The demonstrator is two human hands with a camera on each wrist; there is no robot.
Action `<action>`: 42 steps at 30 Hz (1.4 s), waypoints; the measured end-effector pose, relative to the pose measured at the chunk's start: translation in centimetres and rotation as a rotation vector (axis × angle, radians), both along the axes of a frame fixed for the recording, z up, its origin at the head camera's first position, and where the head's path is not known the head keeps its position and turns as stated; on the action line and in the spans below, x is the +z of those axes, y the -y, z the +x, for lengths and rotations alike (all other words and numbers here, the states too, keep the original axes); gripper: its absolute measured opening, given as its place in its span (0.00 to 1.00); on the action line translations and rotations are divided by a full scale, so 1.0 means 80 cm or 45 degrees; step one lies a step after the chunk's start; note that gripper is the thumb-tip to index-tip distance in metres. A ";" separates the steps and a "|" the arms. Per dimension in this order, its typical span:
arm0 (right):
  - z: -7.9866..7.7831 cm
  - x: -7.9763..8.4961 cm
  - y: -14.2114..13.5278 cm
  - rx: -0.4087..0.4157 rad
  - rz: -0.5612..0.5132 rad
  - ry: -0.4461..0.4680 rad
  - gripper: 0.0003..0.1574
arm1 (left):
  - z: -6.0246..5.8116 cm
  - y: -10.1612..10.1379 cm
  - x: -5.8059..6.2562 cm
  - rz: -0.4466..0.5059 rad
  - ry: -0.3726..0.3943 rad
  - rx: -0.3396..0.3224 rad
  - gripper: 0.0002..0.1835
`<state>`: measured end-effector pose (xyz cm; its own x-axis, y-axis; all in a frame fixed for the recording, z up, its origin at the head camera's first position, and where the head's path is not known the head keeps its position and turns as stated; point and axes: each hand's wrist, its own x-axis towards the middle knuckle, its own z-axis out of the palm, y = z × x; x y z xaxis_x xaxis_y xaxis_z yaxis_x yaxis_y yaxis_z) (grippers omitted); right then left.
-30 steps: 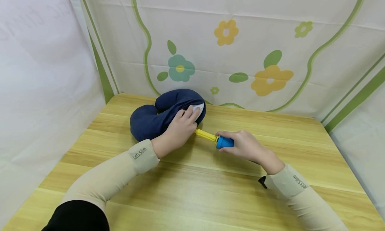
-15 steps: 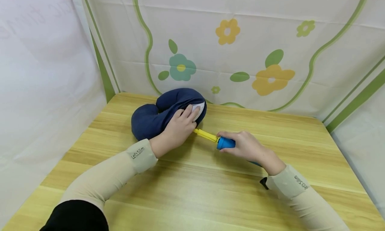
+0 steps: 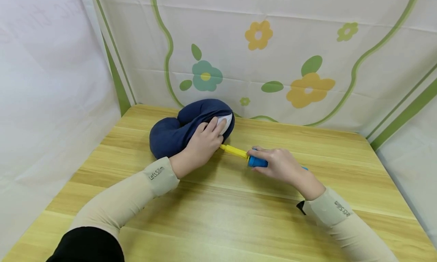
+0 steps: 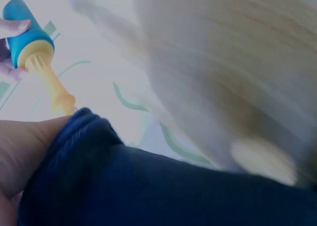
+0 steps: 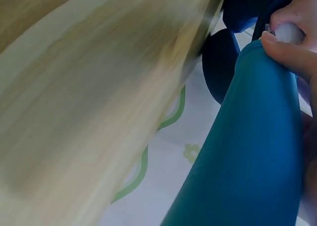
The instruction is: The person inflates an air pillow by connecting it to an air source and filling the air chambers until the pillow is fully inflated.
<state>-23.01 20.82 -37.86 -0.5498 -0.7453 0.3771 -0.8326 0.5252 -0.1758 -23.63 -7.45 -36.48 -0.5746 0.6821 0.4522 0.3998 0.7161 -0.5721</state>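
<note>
A navy U-shaped neck pillow (image 3: 167, 135) lies toward the back left of the table, with part of a white lining (image 3: 226, 122) showing at its right side. My left hand (image 3: 201, 146) grips that side, its fingers over the white part and its thumb by the cloth edge. A hand pump, blue with a yellow shaft (image 3: 235, 151), points at the spot my left hand holds; its tip is hidden there. Around the blue body (image 5: 257, 132) curl the fingers of my right hand (image 3: 281, 165). In the left wrist view the yellow shaft (image 4: 47, 80) meets the navy cloth (image 4: 99, 151).
The wood-grain table (image 3: 218, 224) extends toward me and to both sides. Behind it hangs a white cloth backdrop (image 3: 232, 30) printed with flowers, close to the pillow's back. A white sheet (image 3: 44, 121) hangs on the left.
My right hand has shifted slightly right with the pump, and the pump's rear end now shows beyond the far side of the wrist. My left hand and the neck pillow have barely moved.
</note>
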 end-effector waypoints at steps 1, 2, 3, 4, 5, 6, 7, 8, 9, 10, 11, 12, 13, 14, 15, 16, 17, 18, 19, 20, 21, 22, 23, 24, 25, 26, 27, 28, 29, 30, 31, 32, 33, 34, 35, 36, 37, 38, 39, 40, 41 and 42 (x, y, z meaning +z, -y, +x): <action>0.000 0.000 0.000 0.001 -0.009 0.015 0.32 | 0.000 0.000 0.001 0.001 0.013 0.004 0.01; 0.001 -0.001 -0.001 0.002 -0.018 0.035 0.32 | 0.000 0.000 0.002 0.002 0.028 0.006 0.02; 0.001 -0.001 -0.001 0.003 -0.023 0.060 0.32 | 0.001 0.000 0.003 0.004 0.037 0.006 0.03; 0.002 -0.001 -0.001 0.000 -0.029 0.091 0.32 | 0.001 0.000 0.003 0.007 0.044 0.001 0.04; 0.002 -0.001 -0.001 -0.005 -0.034 0.131 0.32 | 0.001 0.000 0.003 0.011 0.046 -0.005 0.03; 0.003 0.000 -0.001 -0.013 -0.041 0.186 0.32 | 0.002 0.000 0.003 0.018 0.041 -0.013 0.03; 0.003 0.001 -0.002 -0.024 -0.051 0.247 0.32 | 0.002 0.000 0.002 0.026 0.033 -0.022 0.03; 0.003 0.001 -0.002 -0.037 -0.059 0.312 0.32 | 0.002 0.000 0.002 0.034 0.025 -0.030 0.03; 0.003 0.002 -0.002 -0.053 -0.068 0.376 0.32 | 0.002 0.000 0.001 0.043 0.014 -0.038 0.04; 0.003 0.002 -0.002 -0.068 -0.078 0.430 0.32 | 0.002 0.000 0.000 0.053 0.003 -0.045 0.06; 0.003 0.003 -0.002 -0.083 -0.086 0.471 0.32 | 0.002 0.000 -0.001 0.063 -0.008 -0.053 0.07; 0.003 0.003 -0.003 -0.092 -0.092 0.488 0.31 | 0.002 -0.001 -0.002 0.070 -0.021 -0.059 0.08; 0.003 0.002 -0.002 -0.091 -0.089 0.471 0.31 | 0.001 -0.001 -0.003 0.077 -0.030 -0.067 0.10; 0.003 0.001 -0.003 -0.080 -0.087 0.432 0.31 | 0.001 -0.002 -0.004 0.082 -0.038 -0.076 0.11; 0.003 0.000 -0.003 -0.063 -0.080 0.369 0.30 | 0.000 -0.001 -0.004 0.086 -0.048 -0.088 0.12; 0.003 -0.002 -0.004 -0.043 -0.067 0.284 0.30 | -0.001 -0.001 -0.005 0.086 -0.059 -0.100 0.13; 0.004 -0.003 -0.005 -0.022 -0.051 0.188 0.30 | -0.002 0.000 -0.005 0.085 -0.075 -0.105 0.14; 0.005 -0.005 -0.007 -0.005 -0.036 0.088 0.30 | -0.004 0.002 -0.005 0.094 -0.087 -0.106 0.15; 0.005 -0.006 -0.010 0.008 -0.029 0.005 0.30 | -0.005 0.006 -0.005 0.107 -0.100 -0.104 0.15; 0.006 -0.006 -0.014 0.015 -0.034 -0.055 0.31 | -0.007 0.009 -0.005 0.121 -0.115 -0.096 0.16; 0.007 -0.007 -0.018 0.013 -0.041 -0.091 0.32 | -0.008 0.014 -0.006 0.134 -0.130 -0.085 0.17; 0.007 -0.007 -0.023 0.004 -0.049 -0.112 0.32 | -0.009 0.018 -0.005 0.147 -0.135 -0.076 0.18; 0.007 -0.007 -0.028 -0.010 -0.066 -0.115 0.33 | -0.010 0.021 -0.004 0.158 -0.136 -0.066 0.19; 0.006 -0.007 -0.033 -0.030 -0.086 -0.104 0.33 | -0.011 0.023 -0.003 0.166 -0.126 -0.066 0.19; 0.005 -0.007 -0.036 -0.042 -0.110 -0.085 0.33 | -0.012 0.025 -0.002 0.161 -0.123 -0.068 0.19; 0.004 -0.007 -0.039 -0.054 -0.126 -0.070 0.33 | -0.012 0.025 -0.001 0.153 -0.111 -0.074 0.19; 0.002 -0.007 -0.042 -0.062 -0.133 -0.058 0.33 | -0.012 0.025 0.000 0.141 -0.095 -0.081 0.19; 0.000 -0.007 -0.043 -0.068 -0.135 -0.051 0.32 | -0.012 0.024 0.001 0.131 -0.079 -0.088 0.18; -0.002 -0.008 -0.045 -0.069 -0.136 -0.042 0.32 | -0.012 0.024 0.002 0.121 -0.068 -0.090 0.18; -0.004 -0.008 -0.045 -0.069 -0.136 -0.029 0.31 | -0.012 0.023 0.001 0.110 -0.059 -0.089 0.17; -0.005 -0.008 -0.047 -0.073 -0.133 -0.016 0.31 | -0.012 0.022 0.000 0.102 -0.055 -0.085 0.17; -0.006 -0.007 -0.048 -0.083 -0.127 -0.006 0.31 | -0.011 0.022 0.000 0.096 -0.047 -0.081 0.16; -0.007 -0.008 -0.050 -0.099 -0.124 0.006 0.31 | -0.011 0.021 -0.001 0.089 -0.044 -0.074 0.15; -0.009 -0.007 -0.053 -0.122 -0.120 0.019 0.32 | -0.011 0.021 -0.002 0.080 -0.043 -0.068 0.14; -0.010 -0.007 -0.057 -0.147 -0.117 0.028 0.32 | -0.011 0.020 -0.002 0.072 -0.042 -0.064 0.13; -0.011 -0.007 -0.061 -0.172 -0.113 0.038 0.32 | -0.011 0.020 -0.002 0.067 -0.040 -0.063 0.12; -0.013 -0.007 -0.065 -0.195 -0.107 0.036 0.33 | -0.012 0.020 -0.003 0.066 -0.042 -0.065 0.11; -0.014 -0.007 -0.069 -0.214 -0.100 0.036 0.33 | -0.011 0.019 -0.003 0.059 -0.034 -0.063 0.10; -0.016 -0.007 -0.073 -0.234 -0.093 0.041 0.34 | -0.011 0.019 -0.003 0.055 -0.030 -0.064 0.10; -0.018 -0.007 -0.077 -0.249 -0.087 0.041 0.34 | -0.010 0.019 -0.003 0.049 -0.022 -0.065 0.09; -0.019 -0.007 -0.081 -0.259 -0.084 0.038 0.34 | -0.010 0.019 -0.003 0.045 -0.014 -0.066 0.09; -0.021 -0.007 -0.084 -0.269 -0.080 0.038 0.34 | -0.009 0.019 -0.004 0.043 -0.006 -0.066 0.09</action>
<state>-24.69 27.56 -38.43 -0.7029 -0.5879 0.4004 -0.6991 0.6748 -0.2365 -24.34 -9.01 -36.77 -0.5365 0.6955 0.4780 0.4345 0.7132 -0.5501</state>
